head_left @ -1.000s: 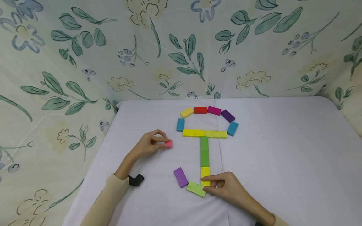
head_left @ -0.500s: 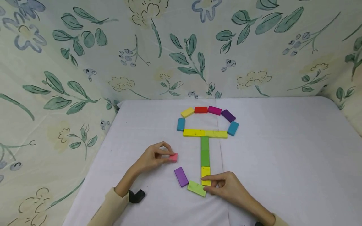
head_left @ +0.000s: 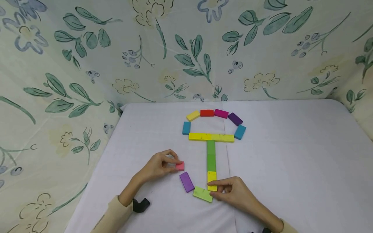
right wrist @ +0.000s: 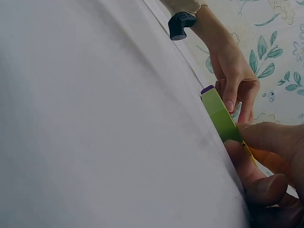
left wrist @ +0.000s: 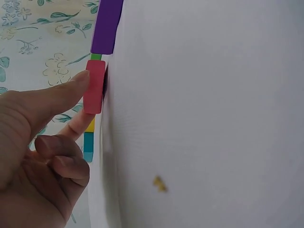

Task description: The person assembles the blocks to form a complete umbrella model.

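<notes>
My left hand [head_left: 161, 166] pinches a small pink block [head_left: 180, 166] between thumb and fingertips. It sits just above the upper end of a purple block [head_left: 186, 182]; in the left wrist view the pink block [left wrist: 94, 87] stands on edge at my thumb tip. A light green block [head_left: 202, 194] slants down to the right from the purple one. My right hand [head_left: 236, 192] holds the lower end of a yellow block [head_left: 212, 176], index finger laid across it and thumb at the light green block's right end. The right wrist view shows this thumb and finger by the light green block [right wrist: 221, 116].
Two green blocks [head_left: 211, 155] run up from the yellow block to a yellow crossbar [head_left: 211, 137]. Above it curves an arc of several coloured blocks, red [head_left: 207, 113] at the top. White cloth [head_left: 291, 155] covers the table; a floral curtain [head_left: 186, 48] hangs behind.
My left hand has carried the pink block down and slightly right, close to the purple block. The right hand has stayed in place on the yellow block.
</notes>
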Action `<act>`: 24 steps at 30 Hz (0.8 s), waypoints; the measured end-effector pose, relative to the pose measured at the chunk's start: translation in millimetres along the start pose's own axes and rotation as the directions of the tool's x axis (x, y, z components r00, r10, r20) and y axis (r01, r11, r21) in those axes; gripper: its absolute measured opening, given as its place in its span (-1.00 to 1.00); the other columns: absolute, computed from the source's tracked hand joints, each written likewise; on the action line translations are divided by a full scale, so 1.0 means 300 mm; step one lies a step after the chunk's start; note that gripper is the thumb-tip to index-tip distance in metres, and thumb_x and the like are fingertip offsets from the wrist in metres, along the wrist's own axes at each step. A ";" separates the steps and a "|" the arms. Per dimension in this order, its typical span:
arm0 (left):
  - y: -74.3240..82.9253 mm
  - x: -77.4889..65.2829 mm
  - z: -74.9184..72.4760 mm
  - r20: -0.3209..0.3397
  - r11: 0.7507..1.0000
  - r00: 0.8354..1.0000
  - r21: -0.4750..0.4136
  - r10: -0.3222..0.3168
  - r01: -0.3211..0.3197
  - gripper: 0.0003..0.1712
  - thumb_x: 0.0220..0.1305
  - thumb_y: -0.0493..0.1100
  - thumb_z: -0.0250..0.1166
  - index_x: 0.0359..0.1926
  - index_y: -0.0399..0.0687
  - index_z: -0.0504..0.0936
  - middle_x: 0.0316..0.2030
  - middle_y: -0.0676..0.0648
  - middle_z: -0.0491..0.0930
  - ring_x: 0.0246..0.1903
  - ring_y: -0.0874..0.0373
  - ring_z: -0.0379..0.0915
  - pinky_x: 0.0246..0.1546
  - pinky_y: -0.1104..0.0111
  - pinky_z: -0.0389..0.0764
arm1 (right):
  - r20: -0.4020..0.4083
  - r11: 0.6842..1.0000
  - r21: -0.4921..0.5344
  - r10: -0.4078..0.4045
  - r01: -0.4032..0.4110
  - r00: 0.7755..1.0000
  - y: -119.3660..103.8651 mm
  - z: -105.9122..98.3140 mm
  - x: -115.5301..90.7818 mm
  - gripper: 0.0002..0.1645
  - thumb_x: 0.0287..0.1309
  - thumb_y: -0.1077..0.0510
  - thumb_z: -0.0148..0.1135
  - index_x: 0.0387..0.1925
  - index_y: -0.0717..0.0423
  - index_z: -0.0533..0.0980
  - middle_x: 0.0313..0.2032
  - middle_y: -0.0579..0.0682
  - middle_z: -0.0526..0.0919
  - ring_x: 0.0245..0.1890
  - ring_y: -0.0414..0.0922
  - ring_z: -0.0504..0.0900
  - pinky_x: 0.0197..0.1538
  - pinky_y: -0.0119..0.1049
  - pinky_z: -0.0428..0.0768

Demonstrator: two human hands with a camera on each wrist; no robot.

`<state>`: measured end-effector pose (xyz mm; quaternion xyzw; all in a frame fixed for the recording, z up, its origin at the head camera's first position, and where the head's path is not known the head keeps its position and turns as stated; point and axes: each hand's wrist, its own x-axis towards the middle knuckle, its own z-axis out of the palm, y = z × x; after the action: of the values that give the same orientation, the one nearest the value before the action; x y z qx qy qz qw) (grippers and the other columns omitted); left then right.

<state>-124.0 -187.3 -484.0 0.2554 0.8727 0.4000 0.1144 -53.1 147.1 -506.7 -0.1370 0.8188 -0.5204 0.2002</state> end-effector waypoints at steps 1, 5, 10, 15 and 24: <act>0.002 0.000 0.001 0.000 1.000 1.000 0.007 0.004 -0.004 -0.67 0.20 -0.26 0.53 0.01 0.03 0.83 -0.06 0.02 0.62 -0.51 0.32 0.23 -0.45 0.53 0.32 | 0.001 1.000 0.002 -0.002 0.002 1.000 0.000 0.000 0.000 -0.67 0.08 -0.05 0.58 -0.09 -0.13 0.80 -0.52 -0.16 0.66 -0.71 -0.40 0.33 -0.63 -0.52 0.24; 0.003 -0.003 0.002 -0.001 1.000 1.000 0.021 0.018 -0.018 -0.67 0.19 -0.25 0.53 0.01 0.03 0.83 -0.07 0.02 0.62 -0.53 0.35 0.21 -0.46 0.53 0.30 | 0.008 1.000 0.011 -0.003 0.003 1.000 -0.002 0.000 -0.001 -0.68 0.09 -0.03 0.58 -0.09 -0.12 0.79 -0.51 -0.15 0.66 -0.71 -0.40 0.31 -0.63 -0.52 0.22; 0.000 -0.006 0.005 0.001 0.999 0.999 0.012 0.032 -0.032 -0.68 0.19 -0.25 0.54 0.00 0.01 0.84 -0.09 0.02 0.63 -0.53 0.36 0.20 -0.46 0.53 0.30 | 0.014 1.000 0.011 0.001 -0.001 1.000 -0.004 0.000 -0.002 -0.68 0.10 -0.03 0.57 -0.08 -0.11 0.79 -0.51 -0.15 0.66 -0.71 -0.40 0.30 -0.63 -0.53 0.23; -0.002 -0.009 0.006 0.005 0.999 0.999 0.012 0.052 -0.052 -0.68 0.17 -0.23 0.55 -0.02 0.01 0.84 -0.10 0.05 0.62 -0.53 0.38 0.19 -0.46 0.53 0.30 | 0.011 1.000 0.005 0.002 -0.002 1.000 -0.008 -0.004 -0.001 -0.68 0.10 -0.04 0.57 -0.08 -0.11 0.79 -0.52 -0.15 0.65 -0.72 -0.39 0.30 -0.63 -0.52 0.23; -0.001 -0.014 0.008 0.026 0.999 0.999 0.011 0.047 -0.047 -0.67 0.15 -0.20 0.57 -0.02 0.05 0.84 -0.11 0.10 0.62 -0.53 0.38 0.21 -0.45 0.55 0.31 | 0.011 1.000 0.000 0.019 -0.019 1.000 -0.011 -0.003 -0.002 -0.68 0.10 -0.03 0.57 -0.08 -0.11 0.80 -0.53 -0.15 0.64 -0.71 -0.38 0.31 -0.62 -0.52 0.24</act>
<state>-119.6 -188.2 -485.7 0.2817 0.8672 0.3942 0.1148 -53.0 146.7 -503.2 -0.1320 0.8189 -0.5176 0.2099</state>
